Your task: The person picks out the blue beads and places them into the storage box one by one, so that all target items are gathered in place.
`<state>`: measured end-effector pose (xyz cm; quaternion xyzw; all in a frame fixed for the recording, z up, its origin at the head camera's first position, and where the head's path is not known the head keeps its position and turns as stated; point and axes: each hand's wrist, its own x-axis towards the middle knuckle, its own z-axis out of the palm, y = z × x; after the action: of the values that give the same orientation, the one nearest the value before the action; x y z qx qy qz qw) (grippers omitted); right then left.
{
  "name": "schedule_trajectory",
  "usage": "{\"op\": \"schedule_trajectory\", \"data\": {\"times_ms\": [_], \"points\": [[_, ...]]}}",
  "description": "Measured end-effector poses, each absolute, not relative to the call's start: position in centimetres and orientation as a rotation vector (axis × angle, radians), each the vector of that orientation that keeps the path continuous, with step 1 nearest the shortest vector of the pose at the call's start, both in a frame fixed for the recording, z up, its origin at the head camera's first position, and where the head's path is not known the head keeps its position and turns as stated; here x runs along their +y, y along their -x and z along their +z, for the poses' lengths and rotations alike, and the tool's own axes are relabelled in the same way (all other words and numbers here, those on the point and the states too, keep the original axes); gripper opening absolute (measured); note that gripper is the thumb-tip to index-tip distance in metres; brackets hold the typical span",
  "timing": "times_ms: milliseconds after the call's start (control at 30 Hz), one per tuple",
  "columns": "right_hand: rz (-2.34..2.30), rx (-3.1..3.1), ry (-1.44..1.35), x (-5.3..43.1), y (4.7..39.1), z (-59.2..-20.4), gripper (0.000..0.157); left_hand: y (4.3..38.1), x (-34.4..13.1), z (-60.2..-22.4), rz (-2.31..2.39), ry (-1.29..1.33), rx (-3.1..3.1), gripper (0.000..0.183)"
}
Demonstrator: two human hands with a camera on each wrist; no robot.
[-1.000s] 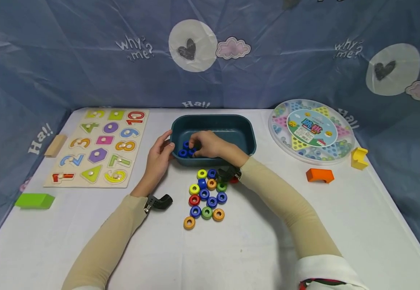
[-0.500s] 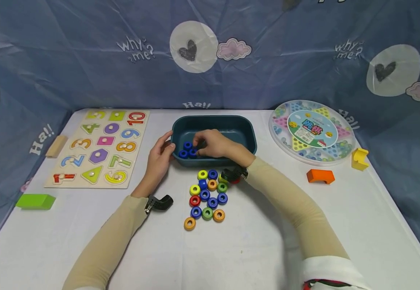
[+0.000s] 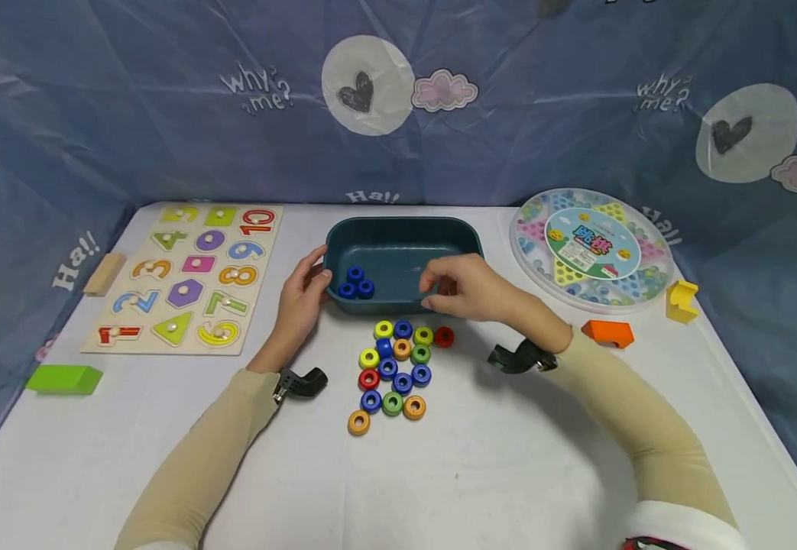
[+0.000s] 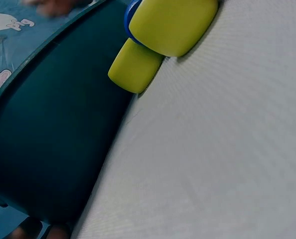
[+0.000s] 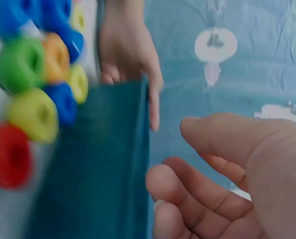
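Note:
A dark teal plastic bin (image 3: 405, 305) stands at mid-table, with three blue ring beads (image 3: 354, 274) in its left front corner. My left hand (image 3: 299, 294) holds the bin's left end, thumb at the rim; its fingertips are partly hidden in the left wrist view. Over the bin's right front edge is my right hand (image 3: 470, 289), fingers loosely bent. In the right wrist view, a gap shows between thumb and fingers, and no bead is seen there. In front of the bin, several coloured beads lie grouped on the cloth, including a red bead (image 3: 444, 337) and an orange bead (image 3: 359, 422).
A number puzzle board (image 3: 185, 279) lies left, near a green block (image 3: 65, 380) and a wooden block (image 3: 105, 275). On the right are a round Chinese checkers box (image 3: 591, 248), an orange arch block (image 3: 607, 333) and a yellow block (image 3: 681, 300). Patterned cloth hangs behind.
My right hand has moved right, away from the blue beads, up to the bin's right front edge. This uncovers the red bead. My left hand stays at the bin's left end.

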<state>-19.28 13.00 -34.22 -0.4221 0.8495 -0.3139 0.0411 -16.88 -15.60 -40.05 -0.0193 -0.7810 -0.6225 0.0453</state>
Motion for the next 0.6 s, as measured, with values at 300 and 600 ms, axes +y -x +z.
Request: {"op": "schedule_trajectory", "data": {"times_ms": [300,600], "points": [[-0.783,2.408,1.309,13.3,13.8,-37.8,0.017,16.6,-15.5,-39.7,-1.908,0.041,-2.388,0.048],[-0.685,2.499,1.413,13.1,12.3,-39.7,0.015,16.5,-15.5,-39.6,-1.910,0.052,-2.394,0.048]]}}
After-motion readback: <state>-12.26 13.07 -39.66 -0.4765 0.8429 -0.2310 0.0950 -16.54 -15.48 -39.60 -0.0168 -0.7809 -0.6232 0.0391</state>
